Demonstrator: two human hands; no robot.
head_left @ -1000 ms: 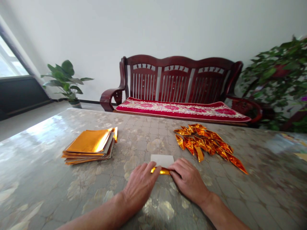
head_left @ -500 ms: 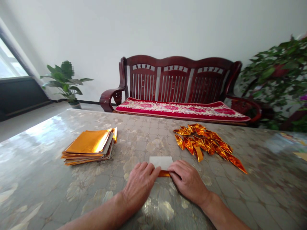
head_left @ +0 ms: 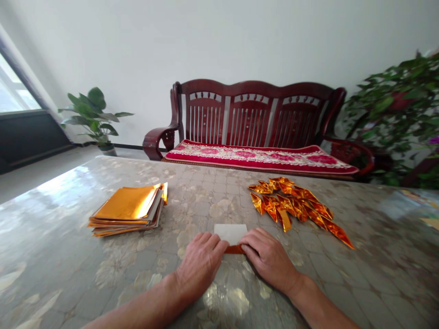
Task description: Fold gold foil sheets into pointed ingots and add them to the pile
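Observation:
A sheet of gold foil paper (head_left: 231, 233) lies on the table in front of me, its pale grey back facing up. Its near edge is turned over, so a narrow orange-gold strip shows between my hands. My left hand (head_left: 202, 256) grips the left end of that fold, thumb against it and fingers curled. At the right end, my right hand (head_left: 269, 258) pinches the same fold. The fingertips partly hide both corners. To the left stands a stack of gold foil sheets (head_left: 125, 203). Folded, pointed gold foil pieces (head_left: 298, 205) lie in a cluster to the right.
The patterned, glossy table (head_left: 154, 283) spreads under everything. Clear plastic packaging (head_left: 408, 203) sits at the right edge. Beyond the table are a dark red wooden bench (head_left: 254, 114) with a red floral cushion (head_left: 260, 157), a potted plant (head_left: 92, 116) and leafy plants (head_left: 394, 105).
The folded strip between my hands looks darker and has tilted slightly. Both hands stay in nearly the same place, still on the sheet.

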